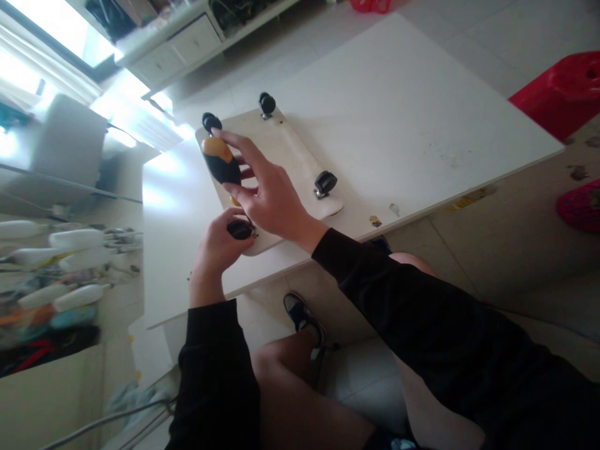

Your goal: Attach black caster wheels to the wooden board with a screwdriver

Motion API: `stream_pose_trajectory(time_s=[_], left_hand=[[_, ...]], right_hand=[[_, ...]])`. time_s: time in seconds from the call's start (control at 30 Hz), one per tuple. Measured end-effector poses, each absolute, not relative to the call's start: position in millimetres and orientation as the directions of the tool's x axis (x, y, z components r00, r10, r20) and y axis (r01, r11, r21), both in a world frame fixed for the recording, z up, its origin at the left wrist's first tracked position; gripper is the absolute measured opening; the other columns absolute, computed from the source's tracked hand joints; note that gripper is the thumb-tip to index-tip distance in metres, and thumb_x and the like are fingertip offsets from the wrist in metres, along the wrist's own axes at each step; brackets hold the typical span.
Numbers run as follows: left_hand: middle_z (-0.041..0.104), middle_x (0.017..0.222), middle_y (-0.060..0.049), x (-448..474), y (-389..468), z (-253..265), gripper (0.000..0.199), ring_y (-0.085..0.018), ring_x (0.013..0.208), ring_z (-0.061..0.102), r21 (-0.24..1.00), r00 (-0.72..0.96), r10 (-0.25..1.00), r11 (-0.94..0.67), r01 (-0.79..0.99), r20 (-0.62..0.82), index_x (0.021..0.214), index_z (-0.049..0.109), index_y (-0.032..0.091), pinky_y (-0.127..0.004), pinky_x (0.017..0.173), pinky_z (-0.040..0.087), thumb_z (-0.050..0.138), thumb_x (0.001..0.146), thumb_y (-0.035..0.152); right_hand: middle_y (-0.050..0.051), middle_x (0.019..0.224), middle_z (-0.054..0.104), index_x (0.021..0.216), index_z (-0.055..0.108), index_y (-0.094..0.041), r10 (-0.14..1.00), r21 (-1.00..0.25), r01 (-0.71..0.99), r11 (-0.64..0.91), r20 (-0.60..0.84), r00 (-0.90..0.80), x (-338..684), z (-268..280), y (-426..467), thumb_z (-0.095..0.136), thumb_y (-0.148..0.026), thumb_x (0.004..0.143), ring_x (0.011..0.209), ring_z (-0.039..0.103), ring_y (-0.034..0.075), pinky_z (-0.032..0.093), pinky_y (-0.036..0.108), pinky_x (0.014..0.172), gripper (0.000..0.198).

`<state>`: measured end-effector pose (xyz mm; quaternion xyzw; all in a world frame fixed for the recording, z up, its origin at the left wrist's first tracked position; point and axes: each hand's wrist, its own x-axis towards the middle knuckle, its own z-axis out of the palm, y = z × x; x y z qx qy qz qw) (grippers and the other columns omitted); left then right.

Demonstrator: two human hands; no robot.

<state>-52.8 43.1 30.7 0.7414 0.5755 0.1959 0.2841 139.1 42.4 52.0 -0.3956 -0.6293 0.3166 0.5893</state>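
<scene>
A pale board [300, 150] lies on the white table with black caster wheels at its corners. My right hand [267, 187] is wrapped round the yellow and black handle of a screwdriver [222, 165], whose lower end points toward the near left corner. There my left hand [218, 247] grips a black caster [239, 229] between its fingers. The screwdriver's tip is hidden behind my hands. Another caster [325, 182] stands at the near right corner, and two more, a caster [267, 104] and a caster [211, 122], stand along the far edge.
The white table [398, 106] extends to the right, with small stickers near its front edge. A red plastic stool [562, 94] stands beyond its right end. A white cabinet [187, 47] is at the back. White bottles [77, 240] and clutter sit on the left.
</scene>
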Motion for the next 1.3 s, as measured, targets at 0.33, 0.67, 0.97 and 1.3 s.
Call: stream_pose_trajectory(time_s=[0.33, 0.67, 0.97, 1.3], left_hand=[[0.078, 0.093, -0.004, -52, 43, 32, 0.043, -0.024, 0.084, 0.070, 0.631, 0.255, 0.966, -0.172, 0.757, -0.042, 0.107, 0.072, 0.021, -0.038, 0.081, 0.056, 0.076, 0.064, 0.028], [0.078, 0.091, -0.003, -54, 43, 29, 0.047, -0.022, 0.079, 0.070, 0.636, 0.255, 0.965, -0.162, 0.755, -0.057, 0.112, 0.073, 0.021, -0.035, 0.076, 0.056, 0.076, 0.065, 0.028], [0.078, 0.091, -0.002, -55, 44, 28, 0.046, -0.021, 0.080, 0.070, 0.630, 0.261, 0.964, -0.175, 0.756, -0.045, 0.111, 0.072, 0.021, -0.034, 0.077, 0.055, 0.075, 0.065, 0.026], [0.080, 0.097, -0.005, -53, 43, 31, 0.047, -0.024, 0.086, 0.072, 0.626, 0.258, 0.965, -0.167, 0.762, -0.056, 0.112, 0.073, 0.021, -0.037, 0.083, 0.056, 0.077, 0.066, 0.027]], right_hand=[[0.000, 0.168, 0.049, 0.158, 0.035, -0.026, 0.878, -0.867, 0.150, 0.476, 0.479, -0.013, 140, 51, 44, 0.040, -0.008, 0.094, 0.145, 0.056, 0.012, 0.057, 0.027, 0.117, 0.067], [0.003, 0.150, 0.063, 0.161, 0.038, -0.024, 0.893, -0.889, 0.139, 0.437, 0.447, 0.048, 140, 57, 41, 0.047, -0.013, 0.100, 0.119, 0.067, 0.015, 0.065, 0.030, 0.104, 0.063], [0.005, 0.147, 0.063, 0.159, 0.043, -0.027, 0.916, -0.910, 0.144, 0.390, 0.399, 0.036, 143, 57, 40, 0.060, -0.028, 0.098, 0.126, 0.067, 0.015, 0.064, 0.021, 0.103, 0.063], [0.004, 0.151, 0.063, 0.158, 0.045, -0.028, 0.904, -0.900, 0.133, 0.415, 0.425, 0.051, 141, 55, 41, 0.062, -0.024, 0.095, 0.132, 0.065, 0.017, 0.064, 0.024, 0.104, 0.065]])
